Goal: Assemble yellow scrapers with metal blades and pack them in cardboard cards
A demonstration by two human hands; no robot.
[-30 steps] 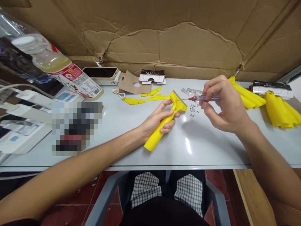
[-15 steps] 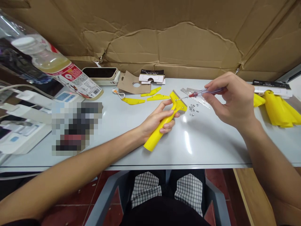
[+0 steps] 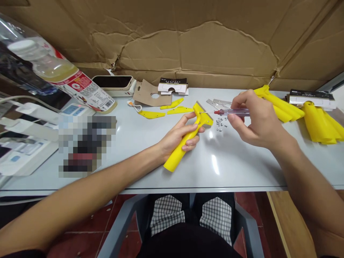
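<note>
A yellow scraper [image 3: 176, 158] with a metal blade along its head is held by my left hand [image 3: 177, 138], the fingers wrapped round its handle. My right hand [image 3: 258, 118] is closed round the clear handle of a screwdriver [image 3: 223, 112]. The thin shaft points left, its tip at the scraper's head. Small screws [image 3: 219, 123] lie in a loose group just right of the head. Metal blades [image 3: 213, 104] rest behind them, partly hidden by my right hand. Flat yellow pieces [image 3: 152, 114] lie behind my left hand.
More yellow scrapers [image 3: 319, 125] lie at the right, by a black-and-white box [image 3: 311, 98]. Behind are cut cardboard [image 3: 152, 94], another small box [image 3: 172, 86] and a phone [image 3: 113, 82]. A drink bottle [image 3: 80, 87] and white power strips [image 3: 21, 154] occupy the left.
My right hand has shifted slightly left and lower, levelling the screwdriver and uncovering yellow scrapers behind it. My left hand keeps its hold on the scraper. The view has shifted slightly.
</note>
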